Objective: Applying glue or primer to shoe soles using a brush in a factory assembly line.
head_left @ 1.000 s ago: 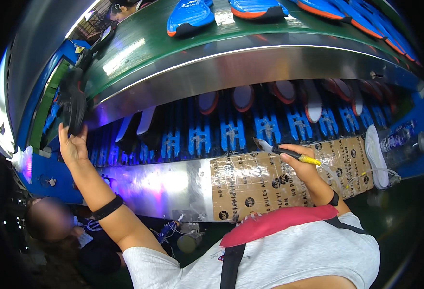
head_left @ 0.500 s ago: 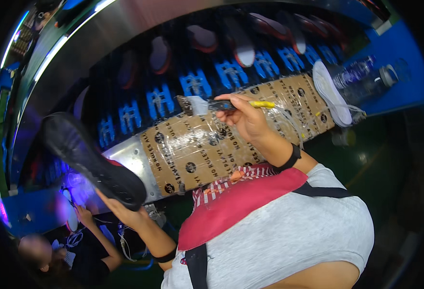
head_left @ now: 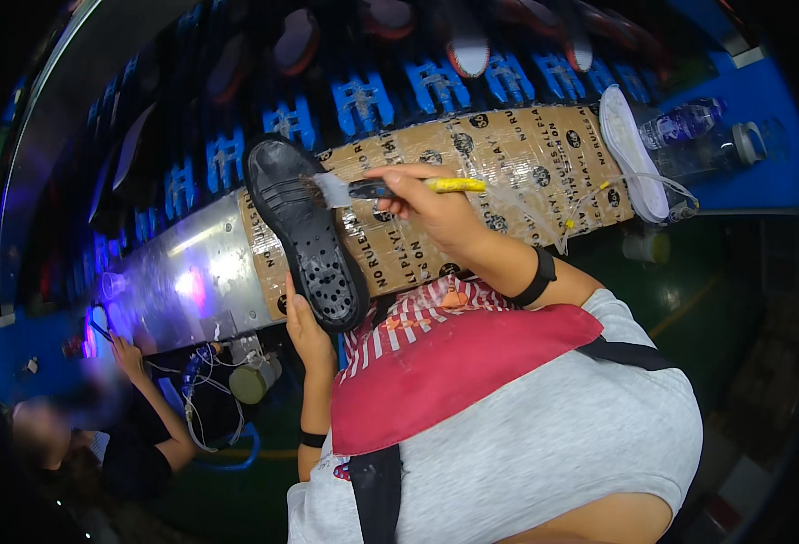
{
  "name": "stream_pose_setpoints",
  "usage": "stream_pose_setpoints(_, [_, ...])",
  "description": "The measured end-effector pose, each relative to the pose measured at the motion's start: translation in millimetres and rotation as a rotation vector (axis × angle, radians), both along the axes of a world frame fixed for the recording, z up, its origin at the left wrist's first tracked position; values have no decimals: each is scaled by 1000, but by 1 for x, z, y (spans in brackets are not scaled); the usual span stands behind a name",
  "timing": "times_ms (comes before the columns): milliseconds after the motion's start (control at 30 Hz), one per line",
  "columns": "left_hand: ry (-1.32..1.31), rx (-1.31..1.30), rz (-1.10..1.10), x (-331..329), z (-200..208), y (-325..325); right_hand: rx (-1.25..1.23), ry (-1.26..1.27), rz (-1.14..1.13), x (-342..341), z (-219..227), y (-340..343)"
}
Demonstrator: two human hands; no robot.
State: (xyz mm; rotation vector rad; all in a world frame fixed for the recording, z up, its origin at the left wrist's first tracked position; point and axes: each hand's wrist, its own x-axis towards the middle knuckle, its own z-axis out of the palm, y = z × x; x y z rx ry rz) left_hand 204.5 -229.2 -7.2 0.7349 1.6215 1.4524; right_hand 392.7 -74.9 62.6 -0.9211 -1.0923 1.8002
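Observation:
A black shoe sole lies tilted across the cardboard-covered ledge, its inner face up, with round holes in the heel half. My left hand grips it by the edge near the heel; part of the fingers is hidden behind it. In my right hand is a brush with a dark and yellow handle, from which a clear tube trails away to the right. The brush's bristles touch the sole's right edge, in the front half.
Cardboard under clear tape covers the ledge; bare metal continues leftward. Blue holders and hanging soles line the far side. At right are a white sole and plastic bottles. A co-worker's hand is at lower left.
My left hand has brought the black sole rightward onto the cardboard and turned its holed face up. My right hand has moved slightly left, and the brush now meets the sole.

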Motion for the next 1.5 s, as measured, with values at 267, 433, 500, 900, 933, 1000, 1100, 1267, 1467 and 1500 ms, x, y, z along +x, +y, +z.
stream_pose_setpoints(267, [137,43,75,0,-27,-2,831,-308,-95,-78,-27,22])
stream_pose_setpoints(433, [173,61,129,2,-28,-1,1132,-591,-116,-111,-57,28])
stream_pose_setpoints(500, [142,75,155,3,-28,1,1326,-713,-20,-113,-66,25])
stream_pose_setpoints(900, [319,46,212,10,-16,8,1481,-755,28,-97,-62,7])
stream_pose_setpoints(933, [367,80,226,8,-20,8,1486,-776,9,-95,-62,5])
stream_pose_setpoints(1000, [414,115,242,8,-21,7,1485,-781,19,-91,-60,1])
stream_pose_setpoints(1100, [336,27,238,12,-11,7,1467,-802,25,-86,-60,-4])
stream_pose_setpoints(1267, [384,9,249,14,-11,7,1426,-811,46,-77,-55,-15])
stream_pose_setpoints(1467, [415,12,221,9,-17,7,1341,-788,61,-58,-43,-30])
stream_pose_setpoints(1500, [416,10,220,8,-19,7,1281,-705,32,-53,-41,-32])
